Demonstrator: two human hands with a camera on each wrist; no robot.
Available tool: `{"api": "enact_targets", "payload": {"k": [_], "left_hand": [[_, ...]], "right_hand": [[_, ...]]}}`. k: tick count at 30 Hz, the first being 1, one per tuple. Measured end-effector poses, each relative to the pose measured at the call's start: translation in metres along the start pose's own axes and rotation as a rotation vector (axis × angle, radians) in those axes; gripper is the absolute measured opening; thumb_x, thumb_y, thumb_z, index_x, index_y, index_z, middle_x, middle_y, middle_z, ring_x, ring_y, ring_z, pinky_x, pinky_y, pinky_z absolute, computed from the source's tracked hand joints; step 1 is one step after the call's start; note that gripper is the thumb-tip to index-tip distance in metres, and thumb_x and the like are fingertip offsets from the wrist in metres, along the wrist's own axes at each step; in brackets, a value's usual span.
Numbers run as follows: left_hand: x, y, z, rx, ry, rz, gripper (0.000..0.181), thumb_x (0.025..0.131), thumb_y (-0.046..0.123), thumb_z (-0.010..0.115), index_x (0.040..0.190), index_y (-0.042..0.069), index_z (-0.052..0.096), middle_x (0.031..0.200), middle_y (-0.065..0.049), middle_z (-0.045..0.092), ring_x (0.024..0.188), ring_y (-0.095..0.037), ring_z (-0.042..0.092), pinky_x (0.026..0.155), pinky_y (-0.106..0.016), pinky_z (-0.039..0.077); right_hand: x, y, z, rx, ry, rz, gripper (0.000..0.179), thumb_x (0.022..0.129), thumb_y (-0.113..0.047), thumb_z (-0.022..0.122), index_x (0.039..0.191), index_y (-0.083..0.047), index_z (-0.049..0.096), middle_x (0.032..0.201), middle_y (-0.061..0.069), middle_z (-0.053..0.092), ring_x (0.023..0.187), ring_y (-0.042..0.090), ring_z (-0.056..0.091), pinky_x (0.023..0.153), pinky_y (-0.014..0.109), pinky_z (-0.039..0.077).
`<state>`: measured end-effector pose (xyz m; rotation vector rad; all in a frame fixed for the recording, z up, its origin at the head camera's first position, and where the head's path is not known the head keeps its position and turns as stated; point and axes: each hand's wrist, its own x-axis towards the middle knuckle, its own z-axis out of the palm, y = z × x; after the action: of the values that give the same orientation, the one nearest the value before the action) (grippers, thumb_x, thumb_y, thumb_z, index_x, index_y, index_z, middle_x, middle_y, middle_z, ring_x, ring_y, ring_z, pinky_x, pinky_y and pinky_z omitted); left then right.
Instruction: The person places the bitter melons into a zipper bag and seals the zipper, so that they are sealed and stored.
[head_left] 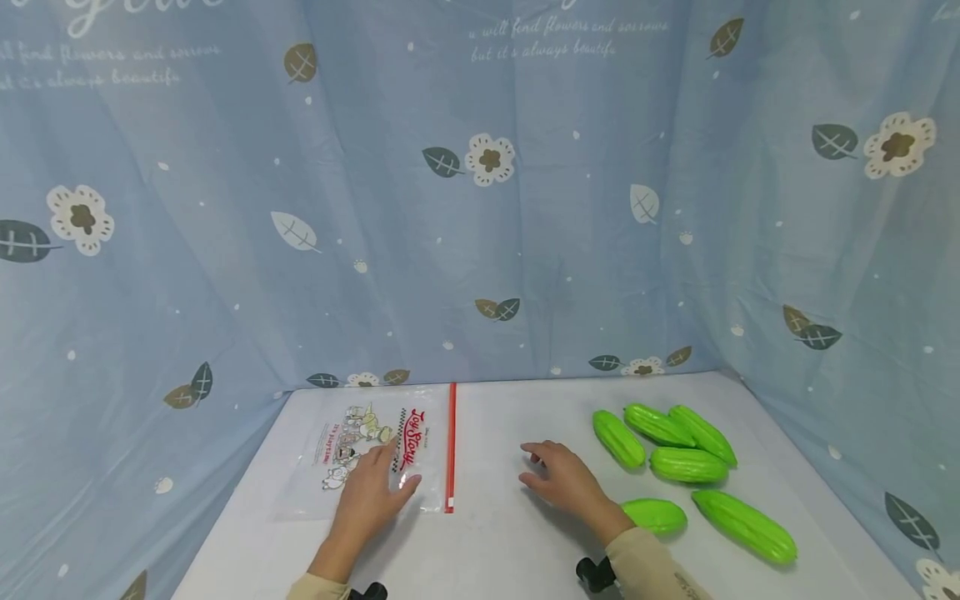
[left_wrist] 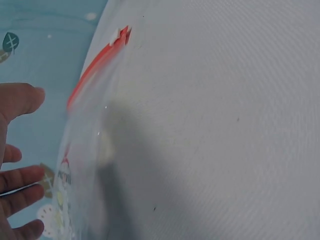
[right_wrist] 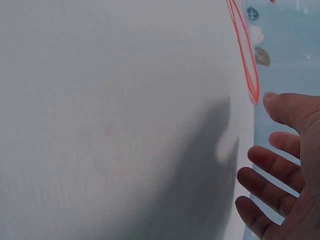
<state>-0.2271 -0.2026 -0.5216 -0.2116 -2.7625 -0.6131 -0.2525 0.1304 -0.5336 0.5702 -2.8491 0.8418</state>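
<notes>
Near the right sleeve [head_left: 652, 567], a green melon [head_left: 662, 516] could roll if the forearm swings outward.
Both hands look empty, fingers loosely spread: the left hand [head_left: 369, 493] is over the clear zip bag [head_left: 356, 432] at left on the surface [head_left: 495, 550], which might crumple if dragged; the right hand [head_left: 564, 480] points left, between bag and far-right melons [head_left: 688, 465].
</notes>
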Motion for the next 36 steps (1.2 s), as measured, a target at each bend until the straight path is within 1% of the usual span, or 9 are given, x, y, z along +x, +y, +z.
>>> {"api": "enact_targets", "payload": {"k": [4, 7, 9, 13, 20, 24, 27, 32, 36], "left_hand": [[0.002, 0.001, 0.006, -0.007, -0.015, -0.011, 0.077, 0.086, 0.039, 0.079, 0.144, -0.003, 0.053, 0.130, -0.024, 0.060, 0.121, -0.042, 0.056, 0.103, -0.057, 0.045], [0.004, 0.002, 0.011, -0.013, -0.002, -0.001, 0.077, 0.085, 0.040, 0.080, 0.143, -0.002, 0.054, 0.130, -0.023, 0.060, 0.120, -0.041, 0.056, 0.104, -0.057, 0.045], [0.005, 0.003, 0.016, -0.017, 0.016, 0.014, 0.076, 0.084, 0.039, 0.081, 0.142, -0.003, 0.055, 0.128, -0.023, 0.060, 0.120, -0.042, 0.056, 0.104, -0.057, 0.044], [0.009, 0.006, 0.024, -0.016, 0.043, 0.057, 0.073, 0.084, 0.038, 0.081, 0.137, -0.005, 0.057, 0.126, -0.024, 0.060, 0.121, -0.044, 0.055, 0.105, -0.058, 0.043], [0.017, 0.012, 0.032, -0.011, 0.081, 0.108, 0.074, 0.084, 0.037, 0.081, 0.141, -0.003, 0.056, 0.133, -0.024, 0.058, 0.128, -0.044, 0.051, 0.109, -0.059, 0.040], [0.021, 0.015, 0.038, -0.025, 0.080, 0.130, 0.075, 0.084, 0.037, 0.081, 0.142, -0.003, 0.054, 0.137, -0.023, 0.057, 0.132, -0.043, 0.048, 0.112, -0.058, 0.038], [0.025, 0.016, 0.043, -0.036, 0.077, 0.150, 0.076, 0.084, 0.038, 0.081, 0.142, -0.004, 0.054, 0.139, -0.024, 0.056, 0.134, -0.044, 0.046, 0.113, -0.058, 0.036], [0.029, 0.017, 0.049, -0.041, 0.092, 0.188, 0.076, 0.083, 0.036, 0.081, 0.140, -0.006, 0.054, 0.136, -0.026, 0.057, 0.132, -0.046, 0.048, 0.112, -0.060, 0.037], [0.033, 0.020, 0.049, -0.062, 0.050, 0.168, 0.078, 0.085, 0.037, 0.081, 0.144, -0.005, 0.051, 0.140, -0.025, 0.055, 0.135, -0.045, 0.046, 0.114, -0.061, 0.034]], "right_hand": [[0.004, -0.004, 0.008, -0.030, 0.030, -0.032, 0.046, 0.088, -0.027, 0.080, 0.129, -0.009, 0.068, 0.114, 0.005, 0.067, 0.105, 0.024, 0.063, 0.091, 0.046, 0.054], [0.007, -0.007, 0.015, -0.043, 0.053, -0.063, 0.046, 0.089, -0.027, 0.080, 0.130, -0.009, 0.068, 0.123, 0.009, 0.066, 0.115, 0.029, 0.061, 0.097, 0.048, 0.052], [0.010, -0.009, 0.019, -0.029, 0.053, -0.070, 0.047, 0.089, -0.027, 0.079, 0.130, -0.008, 0.067, 0.127, 0.011, 0.064, 0.120, 0.031, 0.060, 0.101, 0.049, 0.050], [0.017, -0.017, 0.025, 0.043, 0.012, -0.046, 0.049, 0.090, -0.028, 0.078, 0.133, -0.007, 0.065, 0.136, 0.014, 0.060, 0.128, 0.034, 0.055, 0.106, 0.051, 0.046], [0.033, -0.028, 0.039, 0.090, -0.040, -0.021, 0.052, 0.092, -0.031, 0.077, 0.137, -0.009, 0.063, 0.141, 0.012, 0.058, 0.134, 0.032, 0.051, 0.111, 0.051, 0.043], [0.043, -0.034, 0.046, 0.095, -0.056, -0.006, 0.053, 0.091, -0.033, 0.077, 0.137, -0.011, 0.063, 0.141, 0.010, 0.059, 0.135, 0.032, 0.050, 0.112, 0.050, 0.041], [0.049, -0.038, 0.051, 0.068, -0.071, -0.036, 0.055, 0.090, -0.034, 0.078, 0.137, -0.010, 0.063, 0.142, 0.011, 0.059, 0.137, 0.034, 0.048, 0.114, 0.053, 0.038], [0.057, -0.043, 0.060, 0.018, -0.085, -0.080, 0.056, 0.090, -0.037, 0.076, 0.137, -0.009, 0.063, 0.145, 0.012, 0.057, 0.142, 0.035, 0.044, 0.119, 0.056, 0.029], [0.063, -0.044, 0.064, -0.001, -0.081, -0.080, 0.056, 0.091, -0.039, 0.075, 0.137, -0.009, 0.063, 0.147, 0.012, 0.056, 0.143, 0.035, 0.042, 0.120, 0.058, 0.026]]}}
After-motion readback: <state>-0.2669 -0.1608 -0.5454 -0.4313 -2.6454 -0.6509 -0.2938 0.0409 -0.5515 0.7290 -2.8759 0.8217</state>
